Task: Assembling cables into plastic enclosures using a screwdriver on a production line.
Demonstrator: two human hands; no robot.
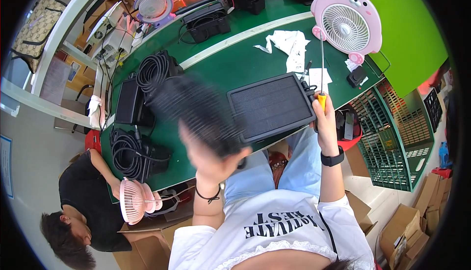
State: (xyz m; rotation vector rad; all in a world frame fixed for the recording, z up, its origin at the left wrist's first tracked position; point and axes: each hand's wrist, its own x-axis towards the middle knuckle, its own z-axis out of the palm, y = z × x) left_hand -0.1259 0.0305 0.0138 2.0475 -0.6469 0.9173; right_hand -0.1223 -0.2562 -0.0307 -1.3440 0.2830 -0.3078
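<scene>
My left hand [203, 150] is closed on a black coiled cable [198, 108], ribbed and smeared by motion, held up over the table's near edge. A flat black framed panel [271, 105] lies to its right, its near edge by my lap. Against the panel's right edge, my right hand [325, 118] is closed round the yellow handle of a screwdriver [322, 81], whose long shaft points away from me. Whether those fingers also grip the panel, I cannot tell. A short black cable end [309, 89] shows beside the panel's upper right corner.
Black units with coiled cables [132, 147] stand on the green table [211, 71] at left. A pink fan [346, 27], crumpled white paper [289, 47] and a green crate [387, 137] are at right. One person crouches at left by another pink fan [135, 200]; another sits across.
</scene>
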